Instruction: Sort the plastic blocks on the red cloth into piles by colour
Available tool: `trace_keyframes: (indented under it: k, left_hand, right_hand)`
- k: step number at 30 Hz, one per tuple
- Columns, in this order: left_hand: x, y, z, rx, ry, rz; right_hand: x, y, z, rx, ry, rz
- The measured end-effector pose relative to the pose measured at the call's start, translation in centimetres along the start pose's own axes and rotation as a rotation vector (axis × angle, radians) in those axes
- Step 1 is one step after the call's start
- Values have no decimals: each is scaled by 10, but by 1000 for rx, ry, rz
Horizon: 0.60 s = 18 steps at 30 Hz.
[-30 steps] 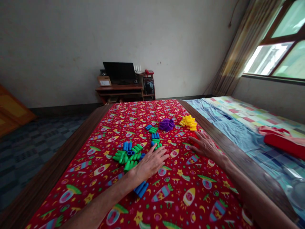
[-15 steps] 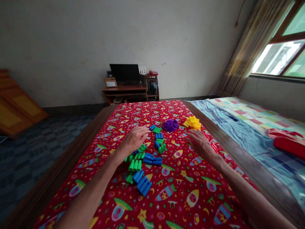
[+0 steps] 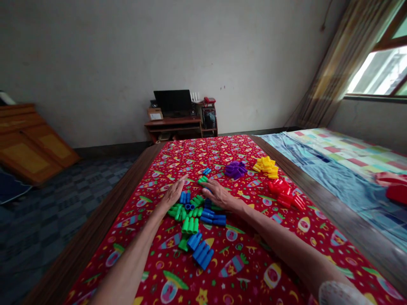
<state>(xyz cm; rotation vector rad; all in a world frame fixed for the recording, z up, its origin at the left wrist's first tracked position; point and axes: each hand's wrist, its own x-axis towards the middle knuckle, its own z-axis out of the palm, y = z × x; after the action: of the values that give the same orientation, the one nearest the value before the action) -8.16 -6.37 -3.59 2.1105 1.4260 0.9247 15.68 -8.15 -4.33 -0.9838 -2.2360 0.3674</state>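
Observation:
Green plastic tube-shaped blocks (image 3: 190,225) and blue blocks (image 3: 203,255) lie mixed in a loose cluster on the red patterned cloth (image 3: 254,262). My left hand (image 3: 173,194) is at the cluster's left edge, fingers stretched out and held together, with nothing in it. On the far right side of the cluster, my right hand (image 3: 219,195) lies palm down, fingers extended over some green and blue pieces and partly hiding them. Whether its fingertips press on those pieces is hard to see. Single-colour piles lie beyond: purple blocks (image 3: 235,170), yellow blocks (image 3: 266,166) and red blocks (image 3: 286,194).
The cloth covers a long table with a dark wooden edge (image 3: 305,186). A bed (image 3: 318,156) adjoins on the right. Against the far wall stands a desk (image 3: 174,123) with a monitor (image 3: 172,101). A wooden cabinet (image 3: 38,144) is at left.
My right hand has swept left from near the yellow and red piles to the green and blue cluster. My left hand has drawn back slightly to the cluster's left side. The view has shifted somewhat.

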Motion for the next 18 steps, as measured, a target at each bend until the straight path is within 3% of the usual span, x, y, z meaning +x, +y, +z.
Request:
trace_keyframes:
  k: [3,6,10,15,18]
  left_hand:
    - [0,-2,1,-56,0,-16]
    - [-2,-2,1,-117,41,-40]
    - [-4,2,-2,-130,52,-36]
    - [-4,6,-2,-80,39,-13]
    - [-3,5,0,10,-35,36]
  right_hand:
    - [16,-1,-6,-18,34,-60]
    - [45,15,-6,-121,86,26]
    - [69,30,5,-198,-60,95]
    - [48,18,8,-6,-213,-106]
    - [20,11,-4,116,-215,-106]
